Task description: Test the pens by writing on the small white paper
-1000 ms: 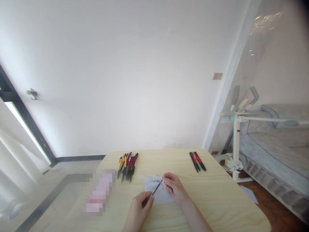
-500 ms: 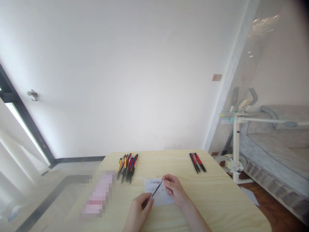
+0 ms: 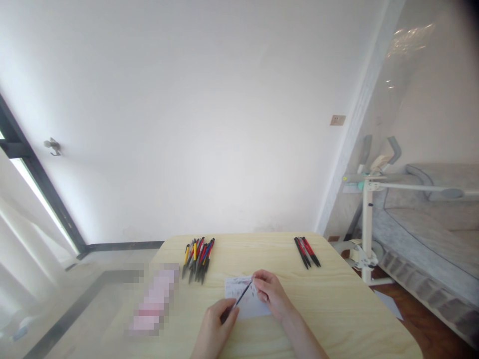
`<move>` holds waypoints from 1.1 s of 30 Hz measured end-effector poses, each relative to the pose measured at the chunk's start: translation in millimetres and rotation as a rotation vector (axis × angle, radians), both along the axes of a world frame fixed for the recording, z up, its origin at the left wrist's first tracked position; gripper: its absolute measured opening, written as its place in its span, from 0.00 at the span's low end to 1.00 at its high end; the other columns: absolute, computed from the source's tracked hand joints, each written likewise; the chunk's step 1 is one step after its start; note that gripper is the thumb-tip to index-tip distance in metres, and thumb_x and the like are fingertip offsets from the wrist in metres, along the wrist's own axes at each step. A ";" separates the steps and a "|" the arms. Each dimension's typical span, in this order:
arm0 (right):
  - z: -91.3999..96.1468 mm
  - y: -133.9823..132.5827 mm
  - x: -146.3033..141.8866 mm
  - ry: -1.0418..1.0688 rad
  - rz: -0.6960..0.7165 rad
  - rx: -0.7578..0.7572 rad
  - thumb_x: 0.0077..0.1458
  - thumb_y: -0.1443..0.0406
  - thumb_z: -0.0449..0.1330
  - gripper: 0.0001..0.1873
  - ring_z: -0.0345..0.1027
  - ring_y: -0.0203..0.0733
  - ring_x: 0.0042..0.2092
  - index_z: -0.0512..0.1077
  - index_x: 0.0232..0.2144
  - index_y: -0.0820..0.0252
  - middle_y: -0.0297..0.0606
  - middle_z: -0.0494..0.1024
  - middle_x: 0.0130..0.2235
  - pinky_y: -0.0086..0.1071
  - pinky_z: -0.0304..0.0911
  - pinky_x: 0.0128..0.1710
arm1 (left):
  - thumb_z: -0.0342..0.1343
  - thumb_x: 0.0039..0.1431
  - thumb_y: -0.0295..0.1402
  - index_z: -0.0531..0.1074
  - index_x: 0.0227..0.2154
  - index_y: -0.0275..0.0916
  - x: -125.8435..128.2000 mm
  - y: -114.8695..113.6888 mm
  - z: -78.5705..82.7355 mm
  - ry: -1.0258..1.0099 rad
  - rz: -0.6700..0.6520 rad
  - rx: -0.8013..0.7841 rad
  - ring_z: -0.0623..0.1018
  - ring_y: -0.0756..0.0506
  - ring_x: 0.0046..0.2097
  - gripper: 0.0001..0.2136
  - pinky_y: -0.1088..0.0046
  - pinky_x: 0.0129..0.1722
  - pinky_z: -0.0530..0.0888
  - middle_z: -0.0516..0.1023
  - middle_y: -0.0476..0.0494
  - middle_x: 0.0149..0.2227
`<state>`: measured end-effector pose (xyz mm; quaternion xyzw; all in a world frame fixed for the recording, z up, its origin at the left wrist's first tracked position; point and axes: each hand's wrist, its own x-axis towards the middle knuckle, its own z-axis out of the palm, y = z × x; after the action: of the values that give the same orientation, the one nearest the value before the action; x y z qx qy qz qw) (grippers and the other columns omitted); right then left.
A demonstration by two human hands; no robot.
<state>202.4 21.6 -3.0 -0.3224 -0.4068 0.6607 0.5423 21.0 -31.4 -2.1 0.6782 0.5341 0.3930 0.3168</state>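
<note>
A thin dark pen refill [image 3: 243, 293] slants above a white sheet of paper [image 3: 249, 314] that bears dark scribbles and small marks. My left hand [image 3: 219, 319] is closed around its lower end, which is partly hidden by the fingers. At the upper end, the fingertips of my right hand [image 3: 270, 291] pinch it over the paper's right side. Beyond the left hand lies a bunch of pens [image 3: 198, 259] in yellow, red, blue and grey with dark grips. A smaller group of red, grey and black pens [image 3: 307, 253] rests at the far right of the table.
The light wooden table [image 3: 329, 309] stands against a white wall. A blurred pink item [image 3: 153, 301] is at the table's left edge. To the right are a white exercise machine [image 3: 367, 224] and a grey sofa [image 3: 430, 224]. A curtain [image 3: 26, 264] hangs at left.
Almost nothing differs. Both hands keep the refill in the same place above the paper, and the view has shifted very slightly.
</note>
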 end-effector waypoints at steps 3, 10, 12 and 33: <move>0.3 -0.2 0.0 0.004 0.008 0.004 0.40 0.66 0.64 0.07 0.43 0.21 0.14 0.71 0.24 0.64 0.24 0.62 0.15 0.21 0.35 0.13 | 0.51 0.54 0.38 0.75 0.34 0.37 -0.1 -0.3 -0.4 0.005 0.003 0.008 0.75 0.45 0.32 0.12 0.73 0.35 0.70 0.79 0.44 0.31; 0.2 0.8 0.2 -0.002 0.009 0.000 0.40 0.65 0.65 0.08 0.44 0.21 0.14 0.71 0.24 0.64 0.24 0.61 0.15 0.21 0.35 0.14 | 0.51 0.54 0.38 0.75 0.34 0.38 -0.1 -0.5 1.0 0.004 -0.006 0.012 0.75 0.45 0.32 0.12 0.74 0.35 0.70 0.79 0.44 0.31; -0.3 1.0 0.2 -0.007 0.011 0.001 0.40 0.65 0.64 0.08 0.44 0.21 0.14 0.71 0.24 0.64 0.24 0.62 0.15 0.21 0.35 0.13 | 0.51 0.54 0.38 0.75 0.34 0.38 -0.2 -0.6 1.2 0.000 -0.005 0.015 0.76 0.45 0.33 0.12 0.73 0.35 0.71 0.79 0.44 0.32; -1.4 -1.4 -0.7 -0.096 0.022 0.024 0.42 0.65 0.62 0.07 0.45 0.22 0.14 0.70 0.25 0.64 0.25 0.63 0.15 0.22 0.36 0.14 | 0.51 0.53 0.38 0.75 0.33 0.38 0.6 -0.3 3.3 -0.012 -0.008 0.013 0.76 0.45 0.33 0.12 0.74 0.35 0.70 0.79 0.44 0.31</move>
<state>201.7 20.2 -4.4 -0.3428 -0.4436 0.6455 0.5187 21.7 -31.7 1.2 0.6799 0.5269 0.3992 0.3173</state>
